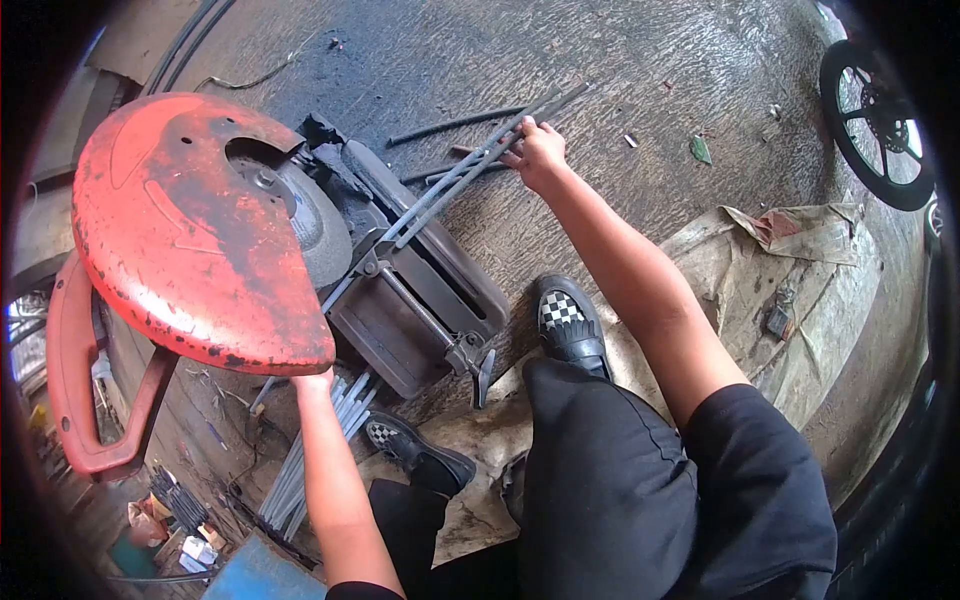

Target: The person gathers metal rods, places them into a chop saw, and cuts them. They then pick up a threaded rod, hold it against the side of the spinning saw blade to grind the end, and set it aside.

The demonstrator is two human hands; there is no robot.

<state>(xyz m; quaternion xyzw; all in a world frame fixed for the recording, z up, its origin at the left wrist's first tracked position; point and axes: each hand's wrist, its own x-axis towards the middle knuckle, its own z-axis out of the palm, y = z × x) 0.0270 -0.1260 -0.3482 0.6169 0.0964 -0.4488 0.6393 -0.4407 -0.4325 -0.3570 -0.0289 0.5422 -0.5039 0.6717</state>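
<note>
My right hand (pixel 538 150) is closed around the far end of two thin grey metal rods (pixel 455 185). The rods run down to the vise (pixel 410 320) of a cut-off saw, near its abrasive disc (pixel 318 228). A scuffed red blade guard (pixel 200 240) covers much of the disc. Beneath the guard's lower edge reaches my left hand (pixel 316 381); only its back near the wrist shows, and its fingers are hidden. Beside my left forearm lies a bundle of several grey rods (pixel 320 450).
The saw's red handle (pixel 80 390) juts out at left. Short dark bars (pixel 450 124) lie on the floor beyond the saw. A wheel (pixel 875 125) stands at upper right, and a dirty cloth sheet (pixel 800 300) spreads below it. A blue object (pixel 262 575) is at the bottom.
</note>
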